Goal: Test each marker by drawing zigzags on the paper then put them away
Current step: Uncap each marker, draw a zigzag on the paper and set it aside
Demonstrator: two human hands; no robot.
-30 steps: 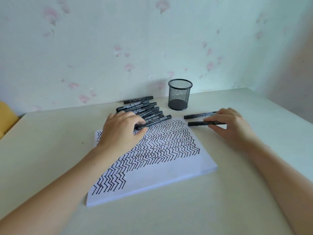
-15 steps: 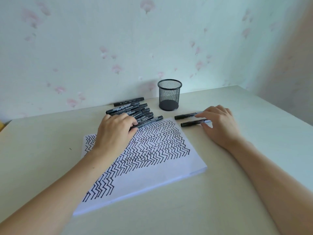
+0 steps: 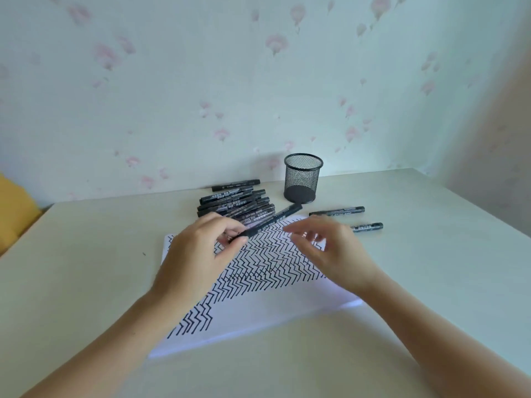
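At frame centre, the left hand [image 3: 201, 248] pinches a marker [image 3: 270, 221] above the paper [image 3: 258, 308]; the right hand [image 3: 324, 245], fingers loose and empty, should grip its cap firmly and pull straight.

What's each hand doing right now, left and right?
Left hand: pinches a black marker at its near end, above the paper.
Right hand: open, fingers loosely spread, holding nothing.

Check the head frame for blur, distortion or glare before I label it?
Head view: right hand is motion-blurred, fingers smeared; left hand and its marker are sharper. Wide-angle bends the table edges. Soft daylight, faint shadows, no glare on the paper. Mesh cup crisp.
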